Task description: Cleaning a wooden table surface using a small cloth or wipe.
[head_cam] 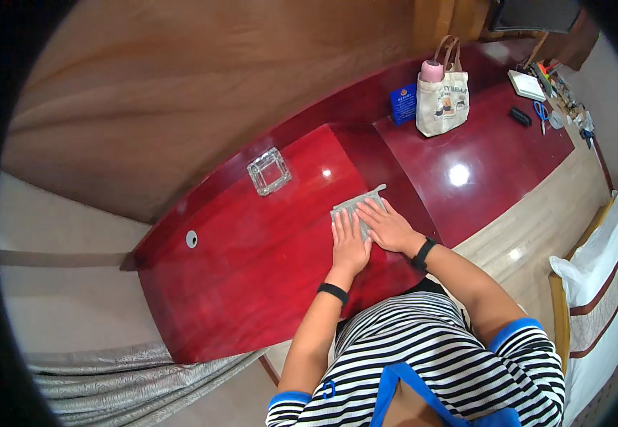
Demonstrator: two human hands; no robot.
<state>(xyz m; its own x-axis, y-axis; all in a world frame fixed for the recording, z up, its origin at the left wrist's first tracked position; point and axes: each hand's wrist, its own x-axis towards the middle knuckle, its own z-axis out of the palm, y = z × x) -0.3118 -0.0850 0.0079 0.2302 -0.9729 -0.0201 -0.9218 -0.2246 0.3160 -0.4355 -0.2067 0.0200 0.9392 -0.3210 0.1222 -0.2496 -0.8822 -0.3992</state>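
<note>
A folded grey cloth [352,203] lies on the glossy red desk top [223,277], near its right side. My left hand [350,243] rests flat on the cloth's left part, fingers extended and slightly apart. Beside it, my right hand [386,225] presses flat on the cloth's right part, fingers spread a little. Neither hand grips the cloth; both lie on top of it, and their thumbs are close together. A small loop sticks out at the cloth's upper right corner. Both wrists wear black bands.
A square glass ashtray [269,172] sits towards the desk's back edge, and a round cable grommet [192,239] at left. On the darker right surface stand a canvas tote bag [442,104] with a pink bottle [431,71], a blue sign [404,104] and scissors [541,115]. A bed [605,288] is at right.
</note>
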